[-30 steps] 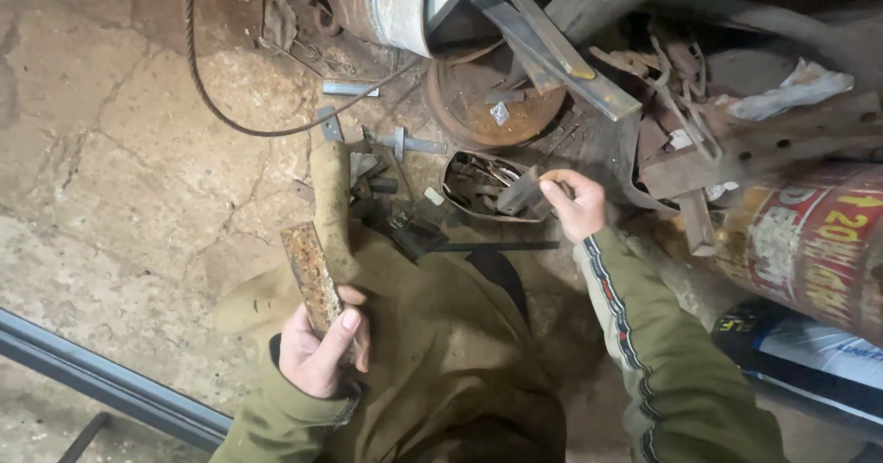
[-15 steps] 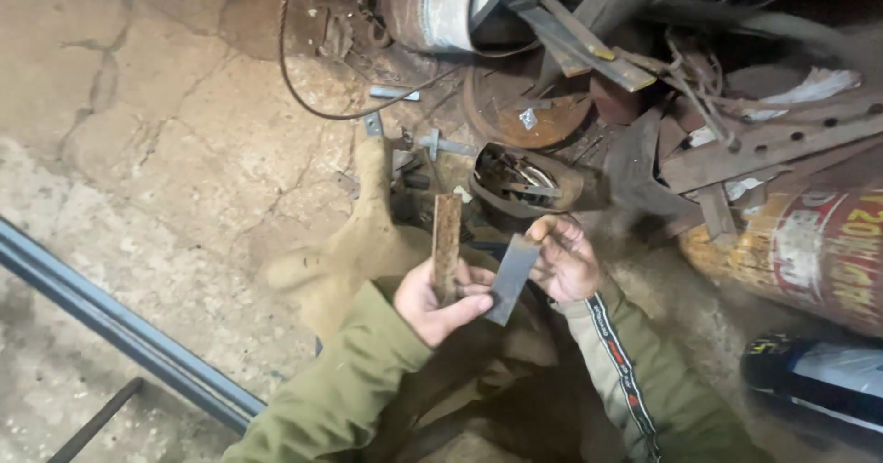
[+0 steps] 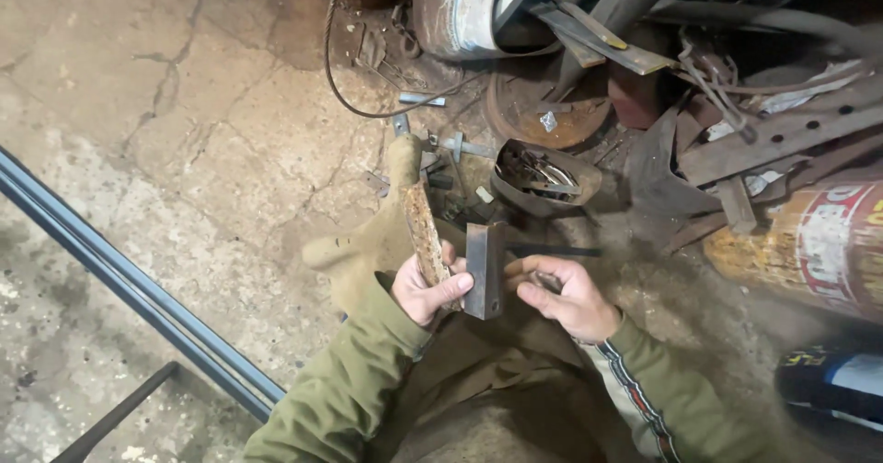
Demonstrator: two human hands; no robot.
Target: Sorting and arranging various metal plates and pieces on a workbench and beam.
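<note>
So both hands have come together since a moment back. Left hand (image 3: pixel 425 290) has its grip clamped on one rusty flat bar (image 3: pixel 423 233), standing upright. Right hand (image 3: pixel 568 294) is pinched on one dark steel plate (image 3: pixel 484 270) just beside it; the plate's lower end and the fingertips are hard to make out. Scrap pile (image 3: pixel 699 123) cut off up top.

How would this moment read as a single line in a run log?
left hand: grips rusty flat bar | right hand: holds dark metal plate upright | bar and plate side by side | behind: scrap pile
</note>
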